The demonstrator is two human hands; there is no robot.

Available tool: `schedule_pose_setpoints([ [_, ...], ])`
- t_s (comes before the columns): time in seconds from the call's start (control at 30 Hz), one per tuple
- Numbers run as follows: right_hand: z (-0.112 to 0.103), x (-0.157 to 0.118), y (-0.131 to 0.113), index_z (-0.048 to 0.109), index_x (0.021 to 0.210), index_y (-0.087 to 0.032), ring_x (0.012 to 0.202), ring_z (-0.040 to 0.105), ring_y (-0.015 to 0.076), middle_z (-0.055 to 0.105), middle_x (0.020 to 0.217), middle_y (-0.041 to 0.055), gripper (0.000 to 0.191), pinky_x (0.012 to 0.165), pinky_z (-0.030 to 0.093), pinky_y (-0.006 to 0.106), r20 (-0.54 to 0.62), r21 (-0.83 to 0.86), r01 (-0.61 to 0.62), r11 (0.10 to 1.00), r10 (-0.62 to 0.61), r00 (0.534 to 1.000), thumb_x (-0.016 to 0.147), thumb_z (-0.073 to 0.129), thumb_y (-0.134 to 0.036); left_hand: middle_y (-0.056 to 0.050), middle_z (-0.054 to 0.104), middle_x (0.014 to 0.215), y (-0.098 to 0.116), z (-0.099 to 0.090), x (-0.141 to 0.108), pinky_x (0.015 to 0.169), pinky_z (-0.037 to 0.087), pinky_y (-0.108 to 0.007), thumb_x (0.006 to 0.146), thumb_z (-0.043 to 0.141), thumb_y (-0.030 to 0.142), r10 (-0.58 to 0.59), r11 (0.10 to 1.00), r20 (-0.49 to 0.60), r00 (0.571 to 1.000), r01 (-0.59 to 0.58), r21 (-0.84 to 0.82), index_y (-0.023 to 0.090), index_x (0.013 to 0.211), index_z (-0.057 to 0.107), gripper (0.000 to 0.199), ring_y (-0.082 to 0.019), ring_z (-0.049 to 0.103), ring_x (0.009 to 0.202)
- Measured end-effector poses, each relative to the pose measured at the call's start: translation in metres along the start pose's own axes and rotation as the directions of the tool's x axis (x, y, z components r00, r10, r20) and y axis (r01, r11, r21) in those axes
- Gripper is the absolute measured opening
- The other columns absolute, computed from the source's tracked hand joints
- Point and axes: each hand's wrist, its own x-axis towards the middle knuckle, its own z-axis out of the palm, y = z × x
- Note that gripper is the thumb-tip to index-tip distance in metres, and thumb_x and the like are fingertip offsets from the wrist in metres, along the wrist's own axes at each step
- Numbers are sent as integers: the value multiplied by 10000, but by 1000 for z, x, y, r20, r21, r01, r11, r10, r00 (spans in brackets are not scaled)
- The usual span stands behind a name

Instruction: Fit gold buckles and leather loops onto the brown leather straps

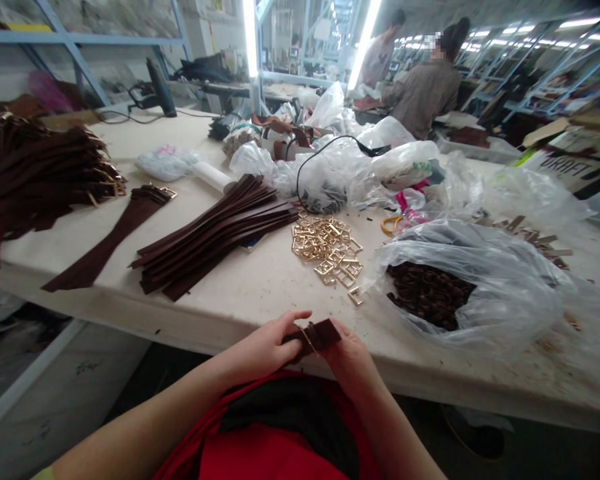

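Close to my body, at the table's front edge, both hands hold one dark brown leather strap [329, 333] with a gold buckle on it. My left hand [275, 343] pinches the strap on the buckle's left side, its index finger stretched out above. My right hand [351, 357] grips the strap's folded end from the right. Past my hands lies a pile of gold buckles [325, 243]. Right of it, an open plastic bag [510, 293] holds many small dark brown leather loops [430, 293]. A stack of brown straps [215, 233] lies to the left.
Several straps with a buckle [125, 230] lie farther left, beside a large heap of buckled straps [40, 173]. Yellow-handled scissors [391, 225] rest behind the bag. Crumpled plastic bags [330, 167] cover the table's back. Two people [423, 87] stand beyond.
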Motion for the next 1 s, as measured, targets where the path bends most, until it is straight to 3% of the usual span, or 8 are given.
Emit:
schedule_pose_setpoints([
  [0.1,0,-3,6,612,866,-185,647,522,107,612,728,-8,236,594,403,217,-7,-49,-23,999,23,1000,697,668,-340,-44,618,1052,7,0,-4,805,418,-265,804,438,234,4,998,-29,1000,-2,62,176,1286,361,491,-158,562,914],
  [0.2,-1,-7,11,611,904,-170,600,517,95,600,722,2,307,556,407,211,73,-4,-158,987,158,985,719,630,-413,-48,603,1117,10,0,-6,913,363,-276,798,435,202,27,991,-44,999,-21,136,176,1286,371,493,-169,529,1028],
  [0.33,-5,-11,17,618,846,-168,517,495,61,556,629,-31,257,508,406,185,231,154,-365,918,325,917,691,675,-364,-30,633,1007,9,0,-4,847,404,-265,779,482,234,-14,987,-54,998,23,161,184,1290,363,527,-167,570,931],
  [0.6,-5,-13,23,614,893,-192,505,494,52,566,629,-47,261,499,414,175,232,290,-441,849,384,893,659,708,-257,-23,612,956,3,3,0,787,419,-267,732,561,317,-40,956,-177,983,89,279,201,1221,446,516,-173,576,863],
  [0.7,2,-17,16,630,836,-181,522,486,53,586,671,-30,233,498,407,171,207,321,-401,858,349,914,640,720,-267,-29,629,945,4,1,-1,757,427,-271,726,569,375,-74,957,-137,988,109,268,195,1224,447,543,-185,584,842],
  [0.83,10,-20,4,624,775,-184,608,508,76,597,735,-7,164,549,415,179,182,320,-274,907,225,957,683,684,-306,-26,651,981,10,-10,-3,781,425,-264,744,543,375,-94,982,94,991,77,175,194,1081,568,383,-193,579,890],
  [0.93,12,-18,-1,580,734,-188,604,480,81,549,671,-24,159,561,398,189,142,229,-151,962,120,983,731,631,-338,-7,658,876,16,-20,-7,726,434,-249,732,545,339,-154,982,217,964,125,143,182,943,618,273,-174,579,801],
  [1.0,12,-16,-1,543,733,-190,595,455,84,513,650,-36,186,561,384,199,33,87,-19,996,16,999,738,618,-360,0,640,780,18,-22,-10,646,437,-233,731,542,353,-217,976,279,936,206,68,173,899,610,255,-154,568,707],
])
